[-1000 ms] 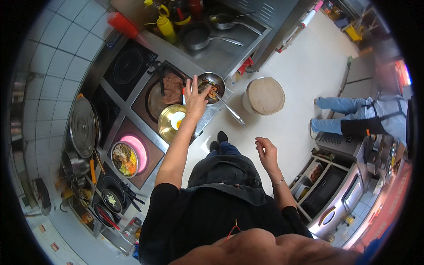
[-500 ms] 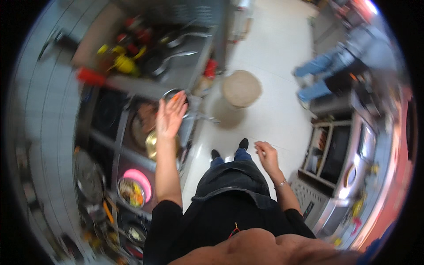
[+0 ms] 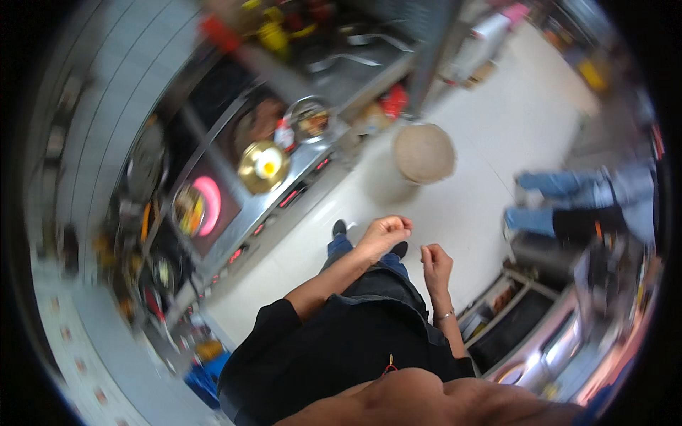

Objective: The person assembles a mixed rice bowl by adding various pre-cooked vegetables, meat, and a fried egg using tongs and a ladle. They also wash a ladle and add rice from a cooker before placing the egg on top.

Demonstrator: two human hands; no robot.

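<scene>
My left hand (image 3: 386, 236) is in front of my body over the floor, its fingers curled together. Beside it on the right, my right hand (image 3: 436, 266) is raised with its fingers bent in. The two hands are apart, and whether either holds something small cannot be made out. On the stove counter to the left stands a golden bowl (image 3: 250, 183) with a fried egg (image 3: 268, 165) in it. A steel bowl (image 3: 293, 113) of food stands behind it, with a red and white bottle (image 3: 284, 135) between them.
A pan of colourful food (image 3: 187, 211) sits by a glowing pink disc (image 3: 210, 206). A round beige-topped stool or bin (image 3: 424, 153) stands on the floor ahead. Another person's blue-trousered legs (image 3: 543, 221) are at the right, near a metal cabinet (image 3: 522, 319).
My left hand has drawn back from over the steel bowl to my front, its spread fingers now curled. The view has turned left, and the fried egg in the golden bowl now shows.
</scene>
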